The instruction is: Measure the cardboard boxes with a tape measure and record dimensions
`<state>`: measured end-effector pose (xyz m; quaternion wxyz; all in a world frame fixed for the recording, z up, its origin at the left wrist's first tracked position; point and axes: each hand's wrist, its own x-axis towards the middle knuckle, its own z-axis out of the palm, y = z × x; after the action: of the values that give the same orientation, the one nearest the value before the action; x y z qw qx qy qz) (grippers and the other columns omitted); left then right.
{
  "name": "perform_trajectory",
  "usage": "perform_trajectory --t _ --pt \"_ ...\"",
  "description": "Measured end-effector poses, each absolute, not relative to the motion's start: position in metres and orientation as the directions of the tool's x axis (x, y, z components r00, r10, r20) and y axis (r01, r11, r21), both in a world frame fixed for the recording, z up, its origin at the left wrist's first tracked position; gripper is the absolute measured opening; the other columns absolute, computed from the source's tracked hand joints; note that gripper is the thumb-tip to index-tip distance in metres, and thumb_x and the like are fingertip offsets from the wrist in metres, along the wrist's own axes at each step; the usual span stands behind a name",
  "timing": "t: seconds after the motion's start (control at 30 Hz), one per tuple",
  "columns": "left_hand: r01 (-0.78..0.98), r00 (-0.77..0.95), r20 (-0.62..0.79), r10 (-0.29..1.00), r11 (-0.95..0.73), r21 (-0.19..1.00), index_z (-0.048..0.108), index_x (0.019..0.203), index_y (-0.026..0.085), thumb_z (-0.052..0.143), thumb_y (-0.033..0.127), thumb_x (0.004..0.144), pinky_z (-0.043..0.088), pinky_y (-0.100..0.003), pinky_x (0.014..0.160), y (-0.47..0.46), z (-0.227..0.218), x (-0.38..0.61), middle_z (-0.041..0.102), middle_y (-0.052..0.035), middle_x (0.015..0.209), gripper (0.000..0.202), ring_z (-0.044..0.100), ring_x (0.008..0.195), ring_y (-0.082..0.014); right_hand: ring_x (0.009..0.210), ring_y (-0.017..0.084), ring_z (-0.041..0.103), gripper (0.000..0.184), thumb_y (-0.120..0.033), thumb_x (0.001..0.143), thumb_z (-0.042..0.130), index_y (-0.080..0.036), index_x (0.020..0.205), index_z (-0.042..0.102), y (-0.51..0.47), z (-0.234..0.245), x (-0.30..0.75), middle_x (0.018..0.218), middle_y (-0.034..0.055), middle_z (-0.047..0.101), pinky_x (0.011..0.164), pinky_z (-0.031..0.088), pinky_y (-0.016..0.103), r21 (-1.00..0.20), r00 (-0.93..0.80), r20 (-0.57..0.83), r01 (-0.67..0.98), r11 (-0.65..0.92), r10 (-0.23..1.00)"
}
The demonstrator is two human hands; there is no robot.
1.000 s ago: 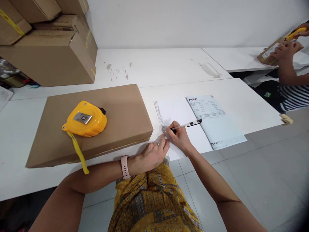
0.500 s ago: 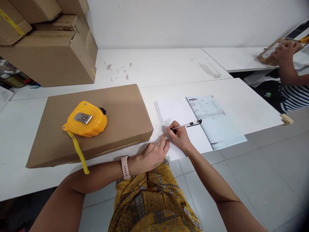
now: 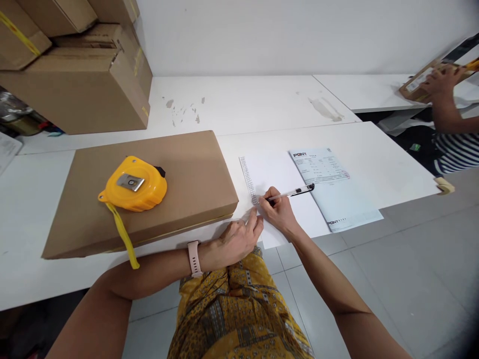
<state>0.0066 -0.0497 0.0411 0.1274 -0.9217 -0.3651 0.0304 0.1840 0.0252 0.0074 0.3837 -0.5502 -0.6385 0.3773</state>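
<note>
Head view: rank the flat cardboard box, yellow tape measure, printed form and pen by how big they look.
1. flat cardboard box
2. printed form
3. yellow tape measure, counting its body only
4. pen, thin and partly hidden in the right hand
All lie about equally near, so the order is fairly sure.

Packing room; stacked cartons [image 3: 75, 65]; white tables [image 3: 262, 104]; tape measure [image 3: 133, 184]

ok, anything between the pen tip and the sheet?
Nothing visible. The right hand holds the pen tip-down on the white sheet; the left hand rests beside the tip, not under it.
</note>
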Motion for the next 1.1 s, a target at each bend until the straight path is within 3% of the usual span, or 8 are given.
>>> perform_trajectory --t 1.1 --pt "0.643 0.745 0.041 0.666 -0.700 -0.310 0.042 0.150 0.002 0.041 0.027 0.102 0.049 -0.032 0.065 -0.0500 0.0395 0.0066 0.043 -0.0291 0.156 0.054 0.069 0.079 -0.0191 0.049 0.009 0.034 0.022 -0.030 0.084 0.058 -0.023 0.069 0.044 0.0260 0.0032 0.1857 0.053 -0.0080 0.038 0.048 0.026 0.026 -0.892 -0.105 0.091 0.434 0.128 0.990"
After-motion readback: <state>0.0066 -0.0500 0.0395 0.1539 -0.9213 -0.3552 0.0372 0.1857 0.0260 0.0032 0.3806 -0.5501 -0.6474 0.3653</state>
